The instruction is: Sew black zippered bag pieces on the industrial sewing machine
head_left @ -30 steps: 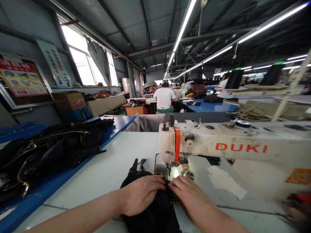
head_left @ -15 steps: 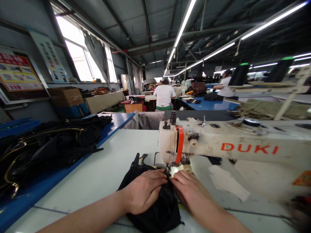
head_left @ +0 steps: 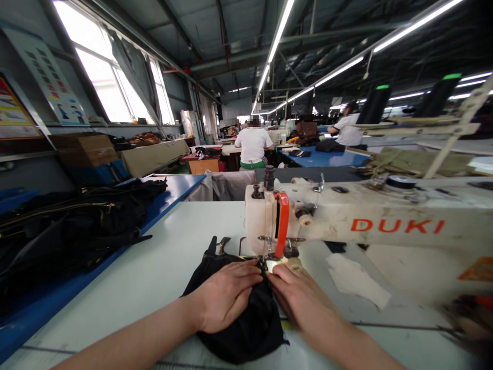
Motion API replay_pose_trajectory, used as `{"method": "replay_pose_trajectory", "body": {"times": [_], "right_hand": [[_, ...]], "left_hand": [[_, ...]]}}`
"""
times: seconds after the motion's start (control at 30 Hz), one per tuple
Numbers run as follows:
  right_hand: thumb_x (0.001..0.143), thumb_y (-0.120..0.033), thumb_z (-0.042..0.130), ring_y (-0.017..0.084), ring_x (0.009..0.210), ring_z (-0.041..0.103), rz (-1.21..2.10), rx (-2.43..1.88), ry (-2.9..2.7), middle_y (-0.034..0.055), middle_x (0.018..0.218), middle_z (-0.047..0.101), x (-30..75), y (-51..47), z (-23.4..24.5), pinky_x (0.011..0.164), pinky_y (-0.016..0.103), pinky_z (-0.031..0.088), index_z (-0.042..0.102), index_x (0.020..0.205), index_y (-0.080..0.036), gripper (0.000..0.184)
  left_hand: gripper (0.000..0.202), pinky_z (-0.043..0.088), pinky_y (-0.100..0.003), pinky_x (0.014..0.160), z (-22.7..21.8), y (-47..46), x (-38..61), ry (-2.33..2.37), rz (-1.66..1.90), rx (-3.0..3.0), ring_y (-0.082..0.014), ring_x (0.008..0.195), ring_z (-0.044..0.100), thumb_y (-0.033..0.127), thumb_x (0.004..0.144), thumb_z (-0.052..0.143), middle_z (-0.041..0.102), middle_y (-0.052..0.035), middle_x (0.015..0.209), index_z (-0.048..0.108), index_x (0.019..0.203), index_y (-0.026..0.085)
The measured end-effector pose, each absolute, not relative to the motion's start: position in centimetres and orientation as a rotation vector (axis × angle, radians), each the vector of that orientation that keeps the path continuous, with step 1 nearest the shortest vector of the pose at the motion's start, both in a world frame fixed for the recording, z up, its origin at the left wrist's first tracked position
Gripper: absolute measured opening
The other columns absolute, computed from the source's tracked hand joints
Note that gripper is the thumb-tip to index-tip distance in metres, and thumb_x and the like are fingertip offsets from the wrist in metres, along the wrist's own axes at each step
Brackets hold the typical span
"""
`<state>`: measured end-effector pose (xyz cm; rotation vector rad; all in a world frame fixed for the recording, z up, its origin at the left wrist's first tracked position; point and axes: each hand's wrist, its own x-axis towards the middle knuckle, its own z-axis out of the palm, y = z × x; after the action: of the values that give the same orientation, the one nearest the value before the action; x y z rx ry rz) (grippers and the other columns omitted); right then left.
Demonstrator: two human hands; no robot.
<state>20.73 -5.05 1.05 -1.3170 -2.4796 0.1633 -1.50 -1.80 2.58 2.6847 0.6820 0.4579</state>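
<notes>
A white DUKI sewing machine stands on a white table. A piece of black fabric with a zipper end lies under its needle. My left hand rests flat on the fabric, fingers stretched toward the presser foot. On the fabric's right edge lies my right hand, its fingertips at the foot. Both hands press the cloth down rather than grip it.
A pile of black bags with gold trim lies on a blue table at the left. A scrap of white paper lies right of the needle. People in white shirts work at tables farther back.
The black fabric has moved away from me under the needle, and both hands have slid forward with it. My view has shifted a little to the right.
</notes>
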Motion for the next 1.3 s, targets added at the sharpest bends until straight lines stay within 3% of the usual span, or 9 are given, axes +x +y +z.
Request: {"method": "replay_pose_trajectory", "body": {"times": [0.3,0.53,0.77,0.97,1.3], "right_hand": [[0.09,-0.01,0.045,0.02,0.087,0.049,0.389,-1.244,-2.288,0.0031,0.087,0.054,20.4,-6.5,0.2,0.075,0.032,0.038,0.059,0.084,-0.02,0.018],[0.086,-0.008,0.048,0.021,0.091,0.048,0.435,-1.234,-2.272,0.0045,0.093,0.054,20.3,-6.7,0.1,0.079,0.033,0.038,0.061,0.091,-0.019,0.018],[0.084,-0.009,0.048,0.023,0.091,0.046,0.363,-1.303,-2.352,0.0046,0.091,0.055,20.6,-6.7,0.9,0.08,0.034,0.038,0.062,0.091,-0.021,0.019],[0.085,-0.005,0.045,0.023,0.095,0.046,0.272,-1.341,-2.333,0.0059,0.097,0.056,20.5,-6.2,0.7,0.085,0.035,0.036,0.061,0.102,-0.019,0.027],[0.087,-0.006,0.045,0.022,0.092,0.046,0.284,-1.36,-2.377,0.005,0.094,0.056,20.3,-6.2,1.0,0.081,0.031,0.037,0.062,0.092,-0.02,0.023]], "left_hand": [[0.051,0.029,-0.039,0.111,3.2,-2.2,-1.0,0.742,0.389,2.761,-0.0227,0.125,0.043,0.009,0.083,0.042,0.054,-0.0077,0.132,0.047,0.132,0.016],[0.057,0.035,-0.036,0.104,4.3,-2.2,-0.6,0.65,0.361,2.774,-0.0208,0.114,0.049,0.004,0.078,0.042,0.055,-0.0054,0.128,0.045,0.133,0.021],[0.047,0.035,-0.034,0.104,4.2,-2.3,-0.5,0.668,0.338,2.798,-0.0205,0.113,0.049,0.004,0.076,0.042,0.056,-0.0065,0.125,0.051,0.121,0.016],[0.053,0.038,-0.033,0.103,4.0,-2.6,-0.7,0.716,0.341,2.797,-0.0213,0.112,0.049,0.004,0.076,0.043,0.057,-0.0062,0.124,0.046,0.127,0.017],[0.051,0.038,-0.034,0.103,3.8,-2.7,-0.8,0.742,0.335,2.826,-0.0229,0.115,0.047,0.007,0.076,0.045,0.055,-0.0095,0.126,0.046,0.126,0.012]]}}
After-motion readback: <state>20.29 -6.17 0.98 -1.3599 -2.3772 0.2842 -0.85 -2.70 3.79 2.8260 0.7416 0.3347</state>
